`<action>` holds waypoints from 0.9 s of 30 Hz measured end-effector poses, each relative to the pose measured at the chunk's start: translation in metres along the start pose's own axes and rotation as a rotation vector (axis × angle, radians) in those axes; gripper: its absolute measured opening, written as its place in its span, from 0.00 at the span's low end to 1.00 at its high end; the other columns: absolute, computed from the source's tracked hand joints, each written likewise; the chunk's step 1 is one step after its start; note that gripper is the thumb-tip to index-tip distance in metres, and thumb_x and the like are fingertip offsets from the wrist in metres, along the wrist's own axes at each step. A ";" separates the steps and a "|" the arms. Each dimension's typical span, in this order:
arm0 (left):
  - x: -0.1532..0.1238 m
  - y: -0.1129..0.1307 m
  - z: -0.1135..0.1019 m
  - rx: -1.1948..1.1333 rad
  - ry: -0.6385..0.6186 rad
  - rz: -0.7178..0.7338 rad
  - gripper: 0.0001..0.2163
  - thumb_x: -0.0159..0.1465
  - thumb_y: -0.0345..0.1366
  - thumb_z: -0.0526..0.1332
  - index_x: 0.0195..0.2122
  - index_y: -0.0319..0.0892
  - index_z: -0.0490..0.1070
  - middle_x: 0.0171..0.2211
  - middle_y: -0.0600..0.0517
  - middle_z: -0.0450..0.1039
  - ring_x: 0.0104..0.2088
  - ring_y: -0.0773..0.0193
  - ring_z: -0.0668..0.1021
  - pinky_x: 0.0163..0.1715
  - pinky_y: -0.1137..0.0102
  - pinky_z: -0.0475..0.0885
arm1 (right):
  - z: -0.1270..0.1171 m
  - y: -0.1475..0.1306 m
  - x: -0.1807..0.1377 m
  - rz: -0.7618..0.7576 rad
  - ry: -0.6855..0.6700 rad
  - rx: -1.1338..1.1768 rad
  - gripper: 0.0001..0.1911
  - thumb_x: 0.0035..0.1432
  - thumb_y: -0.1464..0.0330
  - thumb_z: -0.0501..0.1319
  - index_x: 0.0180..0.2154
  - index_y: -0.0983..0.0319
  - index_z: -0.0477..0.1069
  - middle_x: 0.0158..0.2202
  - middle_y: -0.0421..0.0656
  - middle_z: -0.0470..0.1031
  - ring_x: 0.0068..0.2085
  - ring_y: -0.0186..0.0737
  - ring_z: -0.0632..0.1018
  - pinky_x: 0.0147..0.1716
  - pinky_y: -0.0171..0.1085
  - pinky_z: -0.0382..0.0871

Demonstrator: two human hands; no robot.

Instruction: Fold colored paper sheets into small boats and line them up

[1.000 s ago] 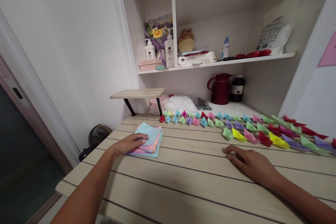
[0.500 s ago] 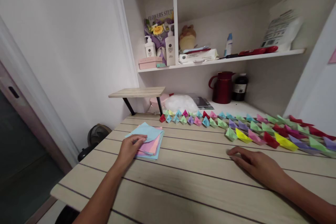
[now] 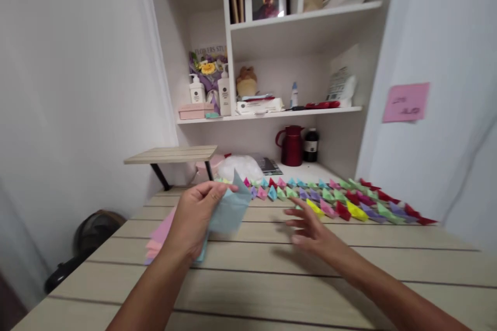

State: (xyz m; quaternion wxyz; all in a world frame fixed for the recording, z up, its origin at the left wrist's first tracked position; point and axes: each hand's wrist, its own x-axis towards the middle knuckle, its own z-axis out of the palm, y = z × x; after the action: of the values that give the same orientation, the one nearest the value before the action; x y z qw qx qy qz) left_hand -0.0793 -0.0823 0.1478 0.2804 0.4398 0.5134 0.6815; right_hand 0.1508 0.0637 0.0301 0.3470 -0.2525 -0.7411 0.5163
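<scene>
A light blue sheet of paper is pinched between the thumb and fingers of my left hand, raised off the table. Under and behind that hand lies a stack of coloured paper, pink, purple and blue, partly hidden by my wrist. My right hand hovers over the table to the right of the sheet, fingers spread, holding nothing. Just beyond it stand rows of folded paper boats in red, yellow, green, pink, blue and purple.
The slatted wooden table runs up to a white shelf unit. A small raised wooden stand is at the back left. Behind the boats are a white plastic bag, a red jug and a dark bottle.
My left hand has lifted the blue sheet off the stack and moved it right. My right hand has risen and come leftward with fingers spreading. The camera view has turned rightward and up.
</scene>
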 end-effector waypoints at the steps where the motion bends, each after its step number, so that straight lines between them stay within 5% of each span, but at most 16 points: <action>1: 0.000 0.000 0.014 -0.094 -0.047 -0.056 0.13 0.55 0.43 0.67 0.36 0.39 0.80 0.29 0.50 0.80 0.28 0.66 0.77 0.29 0.75 0.70 | 0.006 -0.011 0.001 0.012 -0.077 0.121 0.52 0.48 0.53 0.67 0.66 0.51 0.41 0.63 0.54 0.57 0.58 0.50 0.68 0.52 0.50 0.65; 3: 0.000 -0.003 0.037 -0.228 -0.077 -0.140 0.14 0.53 0.42 0.69 0.36 0.37 0.79 0.26 0.50 0.78 0.24 0.67 0.76 0.26 0.75 0.70 | 0.014 -0.028 0.003 -0.012 -0.224 0.328 0.57 0.43 0.54 0.72 0.66 0.49 0.40 0.64 0.51 0.56 0.60 0.49 0.66 0.55 0.49 0.62; 6: 0.001 -0.014 0.055 -0.362 -0.031 -0.215 0.13 0.50 0.39 0.72 0.33 0.35 0.78 0.23 0.50 0.77 0.22 0.69 0.75 0.24 0.75 0.71 | 0.021 -0.039 -0.001 0.037 -0.345 0.571 0.45 0.48 0.52 0.69 0.62 0.57 0.56 0.59 0.53 0.66 0.56 0.49 0.71 0.57 0.48 0.61; 13: 0.008 -0.073 0.051 -0.485 0.014 -0.404 0.08 0.54 0.33 0.69 0.31 0.34 0.75 0.26 0.47 0.78 0.25 0.64 0.78 0.26 0.73 0.75 | 0.026 -0.017 -0.015 0.200 -0.219 0.651 0.30 0.41 0.65 0.74 0.48 0.64 0.73 0.42 0.48 0.79 0.42 0.43 0.79 0.46 0.40 0.69; 16: 0.010 -0.110 0.048 -0.450 0.046 -0.541 0.06 0.57 0.32 0.67 0.34 0.35 0.74 0.29 0.45 0.78 0.27 0.62 0.79 0.29 0.69 0.77 | 0.022 -0.010 -0.012 0.269 -0.140 0.662 0.25 0.41 0.65 0.74 0.43 0.66 0.76 0.37 0.47 0.80 0.35 0.38 0.79 0.37 0.35 0.70; 19: 0.013 -0.139 0.048 -0.386 0.149 -0.519 0.07 0.57 0.27 0.66 0.37 0.38 0.73 0.32 0.45 0.78 0.32 0.62 0.81 0.37 0.66 0.77 | 0.020 -0.004 -0.008 0.307 -0.046 0.690 0.24 0.40 0.64 0.74 0.40 0.66 0.77 0.33 0.46 0.80 0.29 0.36 0.78 0.30 0.33 0.69; 24: 0.014 -0.152 0.040 -0.238 0.325 -0.364 0.07 0.60 0.34 0.64 0.40 0.44 0.72 0.43 0.50 0.76 0.48 0.64 0.76 0.57 0.63 0.66 | 0.019 0.002 -0.004 0.262 0.053 0.720 0.22 0.38 0.64 0.75 0.36 0.65 0.75 0.31 0.45 0.80 0.29 0.37 0.78 0.30 0.33 0.69; 27: 0.007 -0.145 0.041 -0.183 0.179 -0.352 0.13 0.61 0.45 0.62 0.36 0.39 0.76 0.43 0.44 0.78 0.49 0.57 0.77 0.57 0.59 0.64 | 0.021 0.006 -0.002 0.209 0.089 0.696 0.23 0.37 0.64 0.75 0.37 0.65 0.74 0.32 0.45 0.80 0.30 0.38 0.78 0.32 0.35 0.70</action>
State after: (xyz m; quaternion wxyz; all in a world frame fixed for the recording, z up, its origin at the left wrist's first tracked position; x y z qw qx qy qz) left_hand -0.0567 -0.0120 0.0165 0.3871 0.2538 0.5411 0.7021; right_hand 0.1357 0.0523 0.0193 0.3893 -0.2159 -0.4752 0.7589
